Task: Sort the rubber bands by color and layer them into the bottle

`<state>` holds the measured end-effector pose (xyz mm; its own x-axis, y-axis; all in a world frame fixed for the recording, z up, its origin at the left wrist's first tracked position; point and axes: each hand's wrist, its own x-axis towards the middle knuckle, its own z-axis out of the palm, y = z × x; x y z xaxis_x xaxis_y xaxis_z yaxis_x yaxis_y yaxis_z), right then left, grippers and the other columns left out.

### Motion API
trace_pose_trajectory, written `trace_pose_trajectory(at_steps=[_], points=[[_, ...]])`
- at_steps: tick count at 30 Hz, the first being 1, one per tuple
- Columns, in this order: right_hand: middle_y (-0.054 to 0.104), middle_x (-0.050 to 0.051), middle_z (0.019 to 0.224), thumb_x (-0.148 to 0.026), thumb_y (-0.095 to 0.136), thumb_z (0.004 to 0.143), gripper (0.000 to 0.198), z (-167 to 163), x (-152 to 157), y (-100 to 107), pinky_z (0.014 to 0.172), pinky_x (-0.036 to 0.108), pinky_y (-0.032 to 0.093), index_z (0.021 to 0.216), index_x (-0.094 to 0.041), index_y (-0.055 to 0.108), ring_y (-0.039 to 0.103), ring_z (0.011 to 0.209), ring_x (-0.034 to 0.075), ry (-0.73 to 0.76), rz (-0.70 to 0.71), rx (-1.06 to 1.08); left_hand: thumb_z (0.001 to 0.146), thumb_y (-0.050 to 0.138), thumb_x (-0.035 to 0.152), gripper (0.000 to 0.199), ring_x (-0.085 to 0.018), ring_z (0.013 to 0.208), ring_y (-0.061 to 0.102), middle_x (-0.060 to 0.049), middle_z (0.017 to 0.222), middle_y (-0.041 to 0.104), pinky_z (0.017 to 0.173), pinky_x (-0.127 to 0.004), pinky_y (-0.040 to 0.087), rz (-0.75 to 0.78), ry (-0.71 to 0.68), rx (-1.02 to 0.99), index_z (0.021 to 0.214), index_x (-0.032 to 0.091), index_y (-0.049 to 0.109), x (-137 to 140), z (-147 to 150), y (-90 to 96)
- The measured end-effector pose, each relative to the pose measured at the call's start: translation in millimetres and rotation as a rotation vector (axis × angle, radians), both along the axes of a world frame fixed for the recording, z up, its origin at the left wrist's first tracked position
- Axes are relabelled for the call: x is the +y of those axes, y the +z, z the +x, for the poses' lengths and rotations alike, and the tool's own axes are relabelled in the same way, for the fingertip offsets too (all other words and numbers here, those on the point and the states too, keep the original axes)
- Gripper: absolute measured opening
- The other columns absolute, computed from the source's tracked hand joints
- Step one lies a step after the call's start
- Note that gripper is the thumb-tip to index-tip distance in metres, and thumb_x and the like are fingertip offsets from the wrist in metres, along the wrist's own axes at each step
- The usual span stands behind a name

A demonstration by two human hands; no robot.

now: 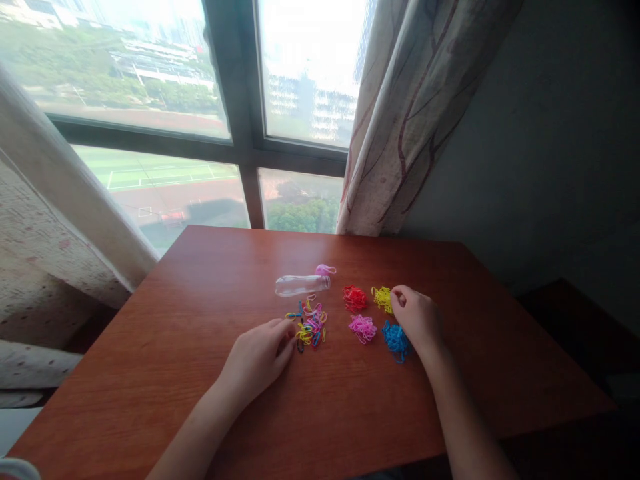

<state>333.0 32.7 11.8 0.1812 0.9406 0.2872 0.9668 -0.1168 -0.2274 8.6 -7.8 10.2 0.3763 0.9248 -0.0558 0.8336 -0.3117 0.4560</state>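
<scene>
On the bench (320,413), I see the left hand (257,357) at the mixed bands (314,321) and the right hand (418,317) at the yellow pile (381,299), near the blue pile (395,339). I cannot tell whether either hand's fingers are clamped on a band.

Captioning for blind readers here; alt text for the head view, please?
A person's left hand is at a mixed heap of small colored loops, the right hand at a yellow pile, on a brown table. Red, pink and blue piles sit nearby, with a clear container and a window beyond.
</scene>
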Motion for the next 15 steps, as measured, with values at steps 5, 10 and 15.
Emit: trace_pose_trajectory(at_steps=[5, 10, 15], points=[[0.068, 0.001, 0.068, -0.027, 0.056, 0.087, 0.014, -16.2, -15.6, 1.9, 0.057, 0.025, 0.030, 0.086, -0.022, 0.069, 0.059, 0.060, 0.016, 0.058, 0.098, 0.078, 0.091, 0.045, 0.025, 0.012, -0.018, 0.082, 0.063, -0.001, 0.094, 0.067, 0.069, -0.026, 0.039, 0.006, 0.005, 0.002, 0.090, 0.025, 0.057, 0.0, 0.3, -1.1], [0.069, 0.001, 0.072, -0.027, 0.053, 0.090, 0.017, -54.6, -47.7, -6.4, 0.061, 0.024, 0.037, 0.087, -0.021, 0.068, 0.061, 0.062, 0.015, 0.215, 0.157, 0.250, 0.091, 0.045, 0.025, 0.012, -0.018, 0.083, 0.063, -0.001, 0.094, 0.067, 0.069, -0.026, 0.039, 0.009, -0.001, 0.003, 0.089, 0.025, 0.057, -1.1, -0.4, -2.2], [0.069, 0.001, 0.073, -0.021, 0.050, 0.091, 0.017, -91.9, -72.3, -21.8, 0.062, 0.023, 0.038, 0.087, -0.021, 0.067, 0.062, 0.063, 0.015, 0.341, 0.113, 0.350, 0.091, 0.045, 0.026, 0.012, -0.018, 0.083, 0.063, -0.001, 0.094, 0.067, 0.069, -0.026, 0.039, 0.014, 0.008, 0.019, 0.090, 0.025, 0.057, -2.1, -0.6, -0.9]])
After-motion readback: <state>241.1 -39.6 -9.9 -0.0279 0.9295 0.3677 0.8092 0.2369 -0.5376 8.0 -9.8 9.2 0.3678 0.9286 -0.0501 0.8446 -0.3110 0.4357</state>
